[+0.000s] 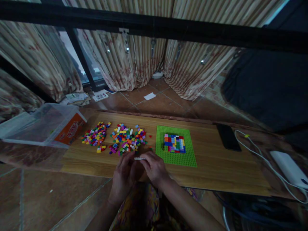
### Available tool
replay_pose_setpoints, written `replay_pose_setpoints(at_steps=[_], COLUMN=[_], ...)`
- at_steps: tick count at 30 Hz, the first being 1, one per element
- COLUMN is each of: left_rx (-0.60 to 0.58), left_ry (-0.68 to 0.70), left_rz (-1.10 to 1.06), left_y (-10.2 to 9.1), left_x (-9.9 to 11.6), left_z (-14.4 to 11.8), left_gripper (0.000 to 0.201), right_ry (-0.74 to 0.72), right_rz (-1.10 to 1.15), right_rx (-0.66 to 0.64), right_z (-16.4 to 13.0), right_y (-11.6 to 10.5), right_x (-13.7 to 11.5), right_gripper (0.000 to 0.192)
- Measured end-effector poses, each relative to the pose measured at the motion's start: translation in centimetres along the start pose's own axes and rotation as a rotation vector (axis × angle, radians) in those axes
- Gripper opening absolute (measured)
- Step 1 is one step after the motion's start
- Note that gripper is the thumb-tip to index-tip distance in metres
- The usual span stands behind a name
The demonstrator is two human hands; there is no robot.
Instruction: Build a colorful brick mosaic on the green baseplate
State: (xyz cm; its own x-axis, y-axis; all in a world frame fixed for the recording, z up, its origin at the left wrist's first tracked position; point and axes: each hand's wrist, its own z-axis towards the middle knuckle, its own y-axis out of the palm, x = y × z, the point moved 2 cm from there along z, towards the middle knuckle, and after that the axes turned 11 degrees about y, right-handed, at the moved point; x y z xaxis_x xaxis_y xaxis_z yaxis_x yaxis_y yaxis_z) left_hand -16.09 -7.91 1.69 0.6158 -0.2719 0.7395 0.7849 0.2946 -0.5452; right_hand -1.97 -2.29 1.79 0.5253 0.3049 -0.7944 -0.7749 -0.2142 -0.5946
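Near the front edge of the board, my left hand (124,175) and my right hand (156,167) meet with fingers closed around a small, flat white toy brick piece (139,158). Its lower side and part of its ends are hidden by my fingers. Just beyond them lies a loose pile of mixed toy bricks (128,139). To the right of my right hand, a green baseplate (192,157) carries a low, multicoloured brick build (174,143) with a rectangular outline.
Another brick pile (95,134) lies farther left, beside a clear plastic box (40,125) with an orange label. On the right are a black phone (228,137), a white power bank (290,168) and a white cable (262,155). A dark bar (154,24) crosses above the board.
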Motion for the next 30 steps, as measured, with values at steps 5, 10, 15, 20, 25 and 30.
replay_pose_setpoints(at_steps=[5,10,15,20,25,30], left_rx=[-0.233,-0.357,-0.415,-0.367,-0.318,-0.303], left_ry=[0.032,0.039,0.081,0.138,0.122,0.103], left_rz=[-0.116,-0.093,-0.034,0.001,0.006,-0.028], left_y=[2.1,4.7,6.9,8.3,8.8,8.9], left_x=[2.1,2.9,3.0,3.3,3.3,3.3], left_z=[0.3,0.5,1.3,2.6,2.9,3.0], left_gripper=[0.019,0.019,0.016,0.02,0.018,0.016], right_ry=[0.109,0.181,0.192,0.173,0.153,0.163], right_rz=[0.062,0.031,-0.025,-0.073,-0.122,-0.155], right_rx=[-0.015,-0.005,0.075,0.159,0.193,0.231], right_z=[-2.9,-4.8,-5.5,-4.8,-4.5,-4.8], right_y=[-2.2,-4.6,-6.5,-8.1,-8.6,-8.2], right_x=[1.3,3.3,4.8,5.7,6.1,6.3], right_gripper=[0.017,0.02,0.018,0.015,0.015,0.016])
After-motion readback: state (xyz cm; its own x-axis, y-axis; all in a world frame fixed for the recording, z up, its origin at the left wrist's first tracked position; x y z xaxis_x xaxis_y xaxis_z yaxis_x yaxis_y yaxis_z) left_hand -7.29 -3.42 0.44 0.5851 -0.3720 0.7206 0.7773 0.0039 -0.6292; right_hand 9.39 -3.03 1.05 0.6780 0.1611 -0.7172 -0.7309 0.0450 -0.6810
